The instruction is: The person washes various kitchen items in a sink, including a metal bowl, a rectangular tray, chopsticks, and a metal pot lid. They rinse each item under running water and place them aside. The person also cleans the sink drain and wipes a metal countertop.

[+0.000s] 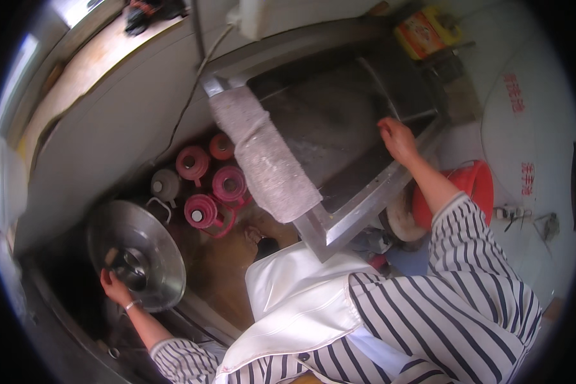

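Observation:
My left hand (115,287) reaches over a wide stainless steel basin (165,261) at the lower left, close to a small metal bowl or ladle (135,269) inside it; whether the fingers grip anything is unclear. Over the dark sink (317,115) at the upper right, my right hand (397,139) has its fingers curled, and I cannot tell whether it holds something. A damp greyish-pink cloth (273,158) lies draped along the sink's near left rim.
Several pink, red and grey thermos flasks (201,211) stand on the floor between basin and sink. A red bucket (482,187) is below my right forearm. A yellow plastic jug (422,33) stands behind the sink. A cord (187,98) hangs along the wall.

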`<state>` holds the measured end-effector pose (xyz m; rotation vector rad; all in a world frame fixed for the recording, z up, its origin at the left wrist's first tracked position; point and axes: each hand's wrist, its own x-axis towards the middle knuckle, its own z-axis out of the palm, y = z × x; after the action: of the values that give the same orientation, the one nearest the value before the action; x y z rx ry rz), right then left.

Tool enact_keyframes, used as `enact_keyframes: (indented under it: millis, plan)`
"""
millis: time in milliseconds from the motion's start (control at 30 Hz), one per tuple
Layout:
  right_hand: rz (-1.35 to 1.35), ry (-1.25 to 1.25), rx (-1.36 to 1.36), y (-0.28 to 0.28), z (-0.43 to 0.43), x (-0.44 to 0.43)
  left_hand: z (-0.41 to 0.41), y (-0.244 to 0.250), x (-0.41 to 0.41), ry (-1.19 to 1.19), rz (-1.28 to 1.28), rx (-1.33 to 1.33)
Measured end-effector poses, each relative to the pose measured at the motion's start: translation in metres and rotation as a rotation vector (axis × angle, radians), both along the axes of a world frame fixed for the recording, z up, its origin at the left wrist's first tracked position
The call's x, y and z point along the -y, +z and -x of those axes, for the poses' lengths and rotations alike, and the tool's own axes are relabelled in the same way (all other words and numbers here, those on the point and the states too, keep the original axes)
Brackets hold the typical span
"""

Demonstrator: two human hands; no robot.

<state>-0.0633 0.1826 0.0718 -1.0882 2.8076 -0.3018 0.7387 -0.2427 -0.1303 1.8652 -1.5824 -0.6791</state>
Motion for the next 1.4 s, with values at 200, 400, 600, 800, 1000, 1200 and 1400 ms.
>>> enact_keyframes:
  millis: [200, 400, 600, 800, 1000, 1200, 1400]
  plan:
    - [-0.177, 0.344, -0.086, -0.146, 0.108, -0.005, 0.213, 0.150, -0.064, -0.243, -0.059, -0.277]
    - [-0.581, 0.152, 0.119, -0.219, 0.102, 0.099, 0.439, 0.258, -0.167, -0.759, -0.318, -0.523]
    - [-0.498, 0.137, 0.210, -0.273, 0.085, 0.126, 0.619, 0.251, -0.243, -1.350, -0.590, -0.223]
    - [-0.262, 0.323, 0.237, -0.223, 0.137, 0.106, 0.701, 0.060, -0.279, -1.457, -0.548, 0.345]
    - [0.000, 0.201, 0.004, -0.246, 0.249, 0.041, 0.722, 0.005, -0.276, -0.982, -1.015, 0.355]
    - [-0.371, 0.167, -0.014, -0.268, 0.253, 0.029, 0.710, -0.049, -0.301, -0.609, -0.943, 0.323]
    - [-0.445, 0.281, 0.358, -0.196, 0.195, 0.056, 0.733, -0.012, -0.293, -0.340, -0.919, -0.313]
